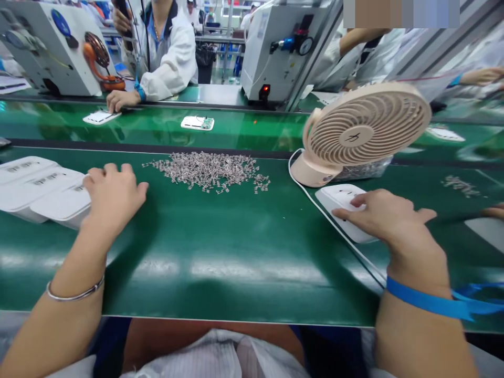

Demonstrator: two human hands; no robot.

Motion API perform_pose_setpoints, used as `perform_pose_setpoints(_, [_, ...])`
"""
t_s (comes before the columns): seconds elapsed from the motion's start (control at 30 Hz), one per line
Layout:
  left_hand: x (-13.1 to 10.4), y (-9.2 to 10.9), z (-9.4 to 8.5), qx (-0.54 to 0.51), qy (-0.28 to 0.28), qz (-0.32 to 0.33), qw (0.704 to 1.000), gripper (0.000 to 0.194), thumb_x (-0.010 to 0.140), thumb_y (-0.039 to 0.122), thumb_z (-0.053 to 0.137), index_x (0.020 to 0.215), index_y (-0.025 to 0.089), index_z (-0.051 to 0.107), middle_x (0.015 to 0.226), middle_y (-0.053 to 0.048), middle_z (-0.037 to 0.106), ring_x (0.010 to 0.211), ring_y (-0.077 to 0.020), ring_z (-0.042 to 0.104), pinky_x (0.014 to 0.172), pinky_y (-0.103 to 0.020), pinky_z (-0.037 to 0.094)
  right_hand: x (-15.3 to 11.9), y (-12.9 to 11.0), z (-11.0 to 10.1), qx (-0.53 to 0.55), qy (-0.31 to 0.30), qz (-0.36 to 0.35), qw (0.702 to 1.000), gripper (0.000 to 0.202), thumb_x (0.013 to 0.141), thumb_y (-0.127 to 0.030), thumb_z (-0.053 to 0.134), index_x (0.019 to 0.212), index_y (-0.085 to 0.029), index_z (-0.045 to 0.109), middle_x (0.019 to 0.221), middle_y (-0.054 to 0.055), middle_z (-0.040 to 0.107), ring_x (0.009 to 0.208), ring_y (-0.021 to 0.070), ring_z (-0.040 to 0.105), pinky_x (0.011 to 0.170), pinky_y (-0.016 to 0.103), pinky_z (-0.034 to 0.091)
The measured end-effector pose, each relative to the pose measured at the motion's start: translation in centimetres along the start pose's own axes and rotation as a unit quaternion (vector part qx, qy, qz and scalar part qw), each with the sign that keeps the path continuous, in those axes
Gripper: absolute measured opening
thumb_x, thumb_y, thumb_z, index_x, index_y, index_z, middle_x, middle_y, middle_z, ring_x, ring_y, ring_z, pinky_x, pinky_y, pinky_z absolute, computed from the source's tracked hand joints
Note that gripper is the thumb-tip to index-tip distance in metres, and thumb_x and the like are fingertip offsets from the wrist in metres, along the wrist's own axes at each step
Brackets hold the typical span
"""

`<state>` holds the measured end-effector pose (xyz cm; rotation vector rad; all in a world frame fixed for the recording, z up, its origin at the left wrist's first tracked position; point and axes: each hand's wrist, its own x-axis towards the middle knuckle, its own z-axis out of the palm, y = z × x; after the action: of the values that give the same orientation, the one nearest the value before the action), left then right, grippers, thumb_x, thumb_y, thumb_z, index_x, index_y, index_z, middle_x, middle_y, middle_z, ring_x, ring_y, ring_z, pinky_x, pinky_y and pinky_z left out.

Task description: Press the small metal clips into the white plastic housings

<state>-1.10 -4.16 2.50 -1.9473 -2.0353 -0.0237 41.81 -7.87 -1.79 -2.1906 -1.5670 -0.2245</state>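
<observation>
My left hand (114,197) has its fingers spread at the right edge of a white plastic housing (65,202), the nearest of several lined up at the left. My right hand (381,215) rests over another white housing (342,194) at the right, thumb and index finger apart on its top face, not closed round it. Between the hands, toward the back of the green mat (220,236), lies a loose pile of small metal parts (212,170). A silver bangle is on my left wrist and a blue strap (425,299) on my right.
A beige fan (362,126) stands behind the right housing, its white cable (334,226) running toward me. Beyond is a green conveyor (149,126) carrying white housings (198,123). Across it a person's hand (123,100) touches one. Another person's fingers show at the right edge.
</observation>
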Motion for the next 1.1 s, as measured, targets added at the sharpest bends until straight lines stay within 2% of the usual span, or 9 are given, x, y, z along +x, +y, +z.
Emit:
perform_pose_setpoints(0.13, [-1.3, 3.6, 1.3, -0.111, 0.141, 0.140, 0.974, 0.039, 0.084, 0.037, 0.043, 0.111, 0.015, 0.058, 0.119, -0.016, 0.055, 0.104, -0.0366, 0.047, 0.083, -0.050, 0.036, -1.2, -2.1, -1.7, -0.114, -0.099, 0.038, 0.988, 0.026, 0.058, -0.043, 0.067, 0.056, -0.018, 0.062, 0.075, 0.017, 0.062, 0.071, 0.0356, 0.059, 0.060, 0.055, 0.029])
perform_pose_setpoints(0.27, [-2.5, 7.0, 3.0, -0.157, 0.165, 0.238, 0.944, 0.032, 0.085, 0.030, 0.044, 0.110, 0.017, 0.060, 0.123, -0.016, 0.054, 0.109, -0.0334, 0.045, 0.086, -0.048, 0.035, -2.6, -4.0, -2.7, -0.083, -0.080, -0.041, 0.992, 0.017, 0.064, -0.031, 0.063, 0.055, -0.019, 0.054, 0.066, 0.011, 0.059, 0.061, 0.0258, 0.056, 0.063, 0.052, 0.033])
perform_pose_setpoints(0.37, [-2.4, 8.8, 3.9, -0.164, 0.166, 0.263, 0.936, 0.030, 0.085, 0.027, 0.044, 0.110, 0.019, 0.061, 0.130, -0.016, 0.049, 0.115, -0.0334, 0.041, 0.088, -0.047, 0.034, -4.3, -5.7, -2.9, -0.035, -0.060, -0.172, 0.983, 0.013, 0.064, -0.028, 0.062, 0.061, -0.019, 0.053, 0.075, 0.009, 0.062, 0.066, 0.0246, 0.056, 0.069, 0.052, 0.036])
perform_pose_setpoints(0.47, [-1.4, 10.3, 4.3, -0.179, 0.149, 0.249, 0.940, 0.026, 0.085, 0.027, 0.045, 0.097, 0.017, 0.066, 0.132, -0.017, 0.046, 0.119, -0.0364, 0.038, 0.089, -0.051, 0.034, -6.4, -8.1, -3.2, 0.039, -0.110, -0.345, 0.931, 0.009, 0.068, -0.024, 0.056, 0.076, -0.019, 0.055, 0.092, 0.009, 0.064, 0.082, 0.0269, 0.059, 0.077, 0.052, 0.038])
perform_pose_setpoints(0.57, [-0.6, 11.0, 4.5, -0.187, 0.138, 0.246, 0.941, 0.025, 0.085, 0.023, 0.044, 0.084, 0.017, 0.067, 0.133, -0.017, 0.044, 0.122, -0.0382, 0.034, 0.088, -0.054, 0.034, -8.0, -10.1, -3.6, 0.113, -0.177, -0.430, 0.878, 0.008, 0.074, -0.019, 0.053, 0.081, -0.019, 0.057, 0.104, 0.010, 0.064, 0.098, 0.0278, 0.057, 0.082, 0.050, 0.039])
perform_pose_setpoints(0.63, [-0.4, 11.0, 4.5, -0.189, 0.146, 0.241, 0.941, 0.025, 0.085, 0.022, 0.043, 0.082, 0.017, 0.067, 0.133, -0.016, 0.045, 0.122, -0.0372, 0.035, 0.088, -0.053, 0.034, -8.5, -10.9, -3.6, 0.180, -0.171, -0.424, 0.871, 0.012, 0.077, -0.021, 0.055, 0.088, -0.020, 0.058, 0.109, 0.010, 0.062, 0.101, 0.0260, 0.057, 0.082, 0.045, 0.042])
perform_pose_setpoints(0.8, [-1.8, 10.4, 3.6, -0.211, 0.195, 0.232, 0.929, 0.026, 0.086, 0.024, 0.043, 0.080, 0.020, 0.067, 0.131, -0.012, 0.049, 0.121, -0.0313, 0.039, 0.091, -0.046, 0.035, -8.6, -11.4, -2.7, 0.295, -0.040, -0.326, 0.897, 0.011, 0.080, -0.020, 0.056, 0.091, -0.020, 0.059, 0.099, 0.009, 0.065, 0.092, 0.0209, 0.061, 0.076, 0.037, 0.047])
perform_pose_setpoints(0.93, [-3.7, 10.2, 2.0, -0.242, 0.216, 0.225, 0.919, 0.023, 0.085, 0.025, 0.046, 0.081, 0.023, 0.068, 0.128, -0.008, 0.053, 0.120, -0.0278, 0.041, 0.094, -0.043, 0.036, -8.9, -11.8, -1.9, 0.299, 0.006, -0.332, 0.895, 0.012, 0.081, -0.015, 0.054, 0.092, -0.019, 0.059, 0.094, 0.008, 0.066, 0.088, 0.0196, 0.062, 0.075, 0.036, 0.047])
perform_pose_setpoints(1.1, [-6.0, 10.7, 0.7, -0.314, 0.249, 0.294, 0.868, 0.022, 0.085, 0.025, 0.047, 0.080, 0.021, 0.067, 0.123, -0.010, 0.056, 0.116, -0.0239, 0.046, 0.095, -0.040, 0.038, -9.6, -12.3, -1.5, 0.298, 0.039, -0.358, 0.884, 0.023, 0.080, -0.011, 0.053, 0.101, -0.020, 0.057, 0.093, 0.006, 0.068, 0.088, 0.0190, 0.062, 0.076, 0.035, 0.046])
